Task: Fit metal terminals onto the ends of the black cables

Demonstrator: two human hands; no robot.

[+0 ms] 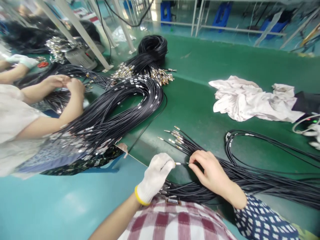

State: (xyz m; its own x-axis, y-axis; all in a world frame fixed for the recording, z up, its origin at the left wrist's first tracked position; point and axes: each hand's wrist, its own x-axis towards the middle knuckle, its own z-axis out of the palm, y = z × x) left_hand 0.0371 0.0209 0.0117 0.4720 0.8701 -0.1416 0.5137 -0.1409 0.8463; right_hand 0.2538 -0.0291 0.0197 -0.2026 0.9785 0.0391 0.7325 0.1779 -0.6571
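My left hand (156, 175), in a white knit glove with a yellow cuff, is closed on the metal end of a black cable (182, 163). My bare right hand (211, 171) pinches the same cable a little to the right of its tip, by a pale sleeve. Behind my right hand lies a bundle of black cables (192, 145) with metal connector tips pointing left. More black cables (190, 191) run along the table edge in front of my body, partly under my wrist. The fine detail of the held tip is hidden by the glove.
A large looped cable bundle (150, 90) and a coiled one (153, 45) lie on the green table (190, 96). At left, a co-worker's bare hands (66, 83) meet near cables. A crumpled white cloth (252, 98) lies at right. Metal posts (82, 33) rise at back left.
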